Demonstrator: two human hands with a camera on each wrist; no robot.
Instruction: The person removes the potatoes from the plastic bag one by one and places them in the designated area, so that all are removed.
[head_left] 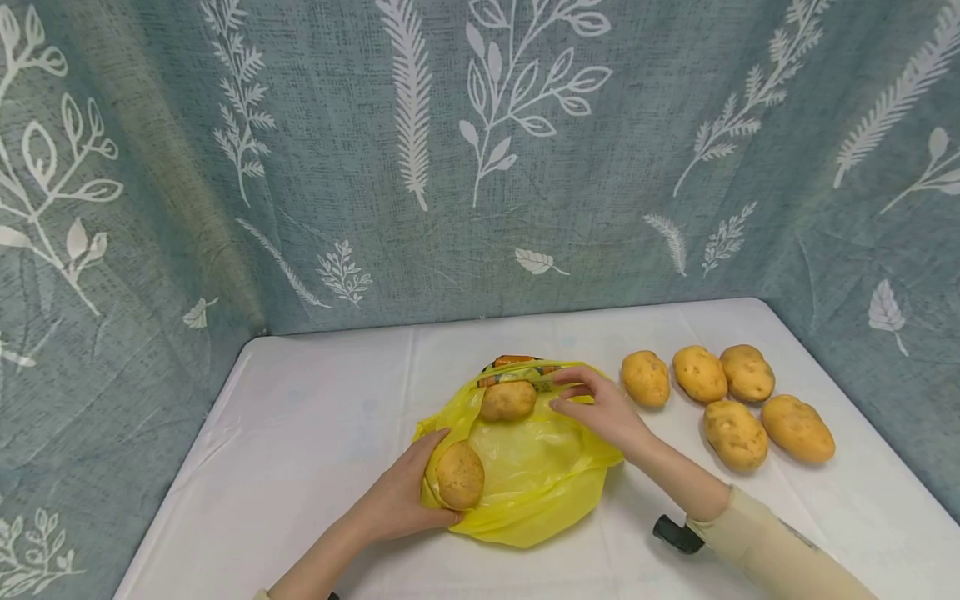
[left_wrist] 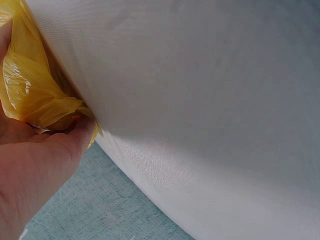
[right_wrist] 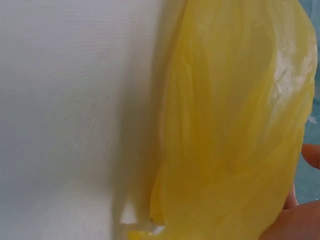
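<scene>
A yellow plastic bag (head_left: 525,508) lies spread with its mouth facing up on the white table. Inside it, one potato (head_left: 461,475) sits at the left and another potato (head_left: 508,401) at the far side. My left hand (head_left: 408,490) grips the bag's left edge beside the nearer potato; the left wrist view has the thumb against the crumpled plastic (left_wrist: 37,90). Over the bag's far right part is my right hand (head_left: 600,408), its fingers loosely bent and apart, with nothing seen between them. In the right wrist view the bag (right_wrist: 235,120) hides much of that hand.
Several loose potatoes (head_left: 736,436) lie on the table to the right of the bag. A dark cylindrical object (head_left: 678,534) shows beside the right sleeve. Grey-blue leaf-patterned curtains (head_left: 450,250) stand along the back and sides of the white-covered table (head_left: 322,400).
</scene>
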